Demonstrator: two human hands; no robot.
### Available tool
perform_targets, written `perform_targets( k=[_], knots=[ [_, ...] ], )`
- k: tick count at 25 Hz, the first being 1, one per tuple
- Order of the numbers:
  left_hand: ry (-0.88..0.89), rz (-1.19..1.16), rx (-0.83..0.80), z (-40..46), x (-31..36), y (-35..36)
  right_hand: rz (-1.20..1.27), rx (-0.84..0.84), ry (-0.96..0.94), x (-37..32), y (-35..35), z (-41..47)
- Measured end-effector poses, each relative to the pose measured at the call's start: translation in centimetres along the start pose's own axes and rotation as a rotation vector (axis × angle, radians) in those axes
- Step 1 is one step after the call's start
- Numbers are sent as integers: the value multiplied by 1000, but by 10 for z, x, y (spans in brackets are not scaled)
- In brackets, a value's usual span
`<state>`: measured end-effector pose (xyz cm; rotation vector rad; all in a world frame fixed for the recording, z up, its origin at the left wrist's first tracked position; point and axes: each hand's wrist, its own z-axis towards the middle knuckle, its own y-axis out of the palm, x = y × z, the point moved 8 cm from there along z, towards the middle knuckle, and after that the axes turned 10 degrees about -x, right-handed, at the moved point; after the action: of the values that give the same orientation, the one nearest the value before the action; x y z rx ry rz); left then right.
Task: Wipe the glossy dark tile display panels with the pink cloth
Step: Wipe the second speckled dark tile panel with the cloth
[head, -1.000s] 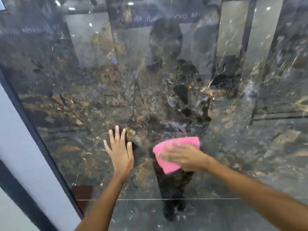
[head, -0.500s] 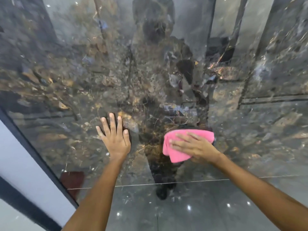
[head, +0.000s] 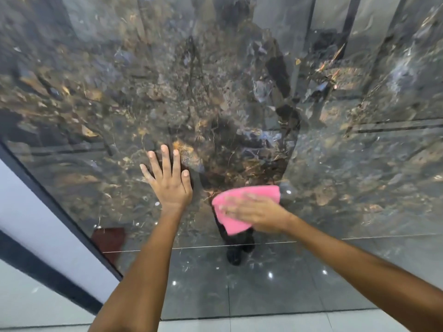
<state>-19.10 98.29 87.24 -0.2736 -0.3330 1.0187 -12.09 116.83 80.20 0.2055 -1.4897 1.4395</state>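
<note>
- Head view: a glossy dark tile panel [head: 239, 97], veined with gold and grey, fills most of the frame and mirrors a dim standing figure.
- Below a thin seam, a second dark panel [head: 275, 283] runs down to a pale floor strip [head: 311, 322].
- A dark frame edge [head: 60, 207] slants along the panel's left side, with a white wall band [head: 31, 212] beside it.
- Left hand [head: 169, 180] lies flat on the panel, grip wide, fingers spread and straight.
- Right hand [head: 256, 212], blurred, presses the pink cloth [head: 239, 202] against the panel just right of the left hand; fingers lie extended over it.
- A small reddish patch [head: 109, 238] shows near the frame.
</note>
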Motion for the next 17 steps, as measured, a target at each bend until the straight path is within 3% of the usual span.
perform_targets(
  k=[3, 5, 6, 7, 9, 10, 12, 15, 16, 17],
  knots=[
    [7, 25, -23, 1, 0, 1, 188, 414, 603, 119, -66, -28],
    [17, 40, -33, 1, 0, 2, 285, 511, 906, 142, -67, -53],
    [17, 46, -33, 0, 0, 2, 230, 460, 897, 124, -51, -56],
    [11, 50, -31, -1, 0, 1, 145, 335, 745, 88, -27, -49],
    [4, 39, -29, -3, -2, 2, -62, 14, 240, 8, 21, -47],
    [9, 37, -27, -3, -2, 1, -100, -60, 131, -5, 29, -53],
    [9, 57, -42, 2, 0, -1, 15, 56, 280, 19, 0, -46],
    [-192, -34, -109, -17, 1, 1, 282, 372, 779, 75, -43, -26],
    [-286, -77, -138, -36, 1, 6, 212, 382, 771, 71, -44, -13],
    [-352, -98, -181, -57, 1, 13, 85, 318, 646, 52, -34, 3]
  ],
)
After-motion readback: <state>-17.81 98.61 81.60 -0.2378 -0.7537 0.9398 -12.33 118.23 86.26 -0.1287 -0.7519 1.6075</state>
